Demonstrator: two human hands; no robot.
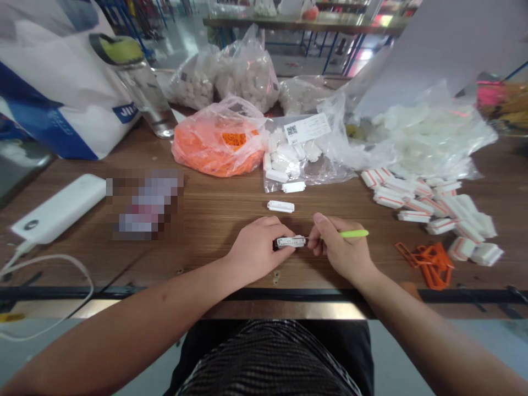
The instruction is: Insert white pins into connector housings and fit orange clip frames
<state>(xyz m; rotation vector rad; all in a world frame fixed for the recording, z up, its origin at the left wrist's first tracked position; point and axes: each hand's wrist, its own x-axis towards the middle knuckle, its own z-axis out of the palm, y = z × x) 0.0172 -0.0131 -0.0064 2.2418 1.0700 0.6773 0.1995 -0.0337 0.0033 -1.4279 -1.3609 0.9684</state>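
My left hand (258, 247) grips a small white plastic housing (292, 241) with a row of small holes, low over the front of the table. Its left end is dark and partly hidden by my fingers. In my right hand (340, 245) is a thin tool with a lime-green handle (353, 234); its narrow dark shaft reaches to the housing's right end. Whether the tip touches inside, I cannot tell. Just beyond my hands lies a loose white plastic piece (281, 207), with another white piece (293, 187) behind it at the edge of a clear bag.
Orange frames (435, 264) and a pile of white pieces with orange stripes (437, 203) lie right. Behind are a bag of orange parts (218, 143) and a bag of white parts (292, 157). A bottle (144, 88) and a white power bank (60, 209) stand left.
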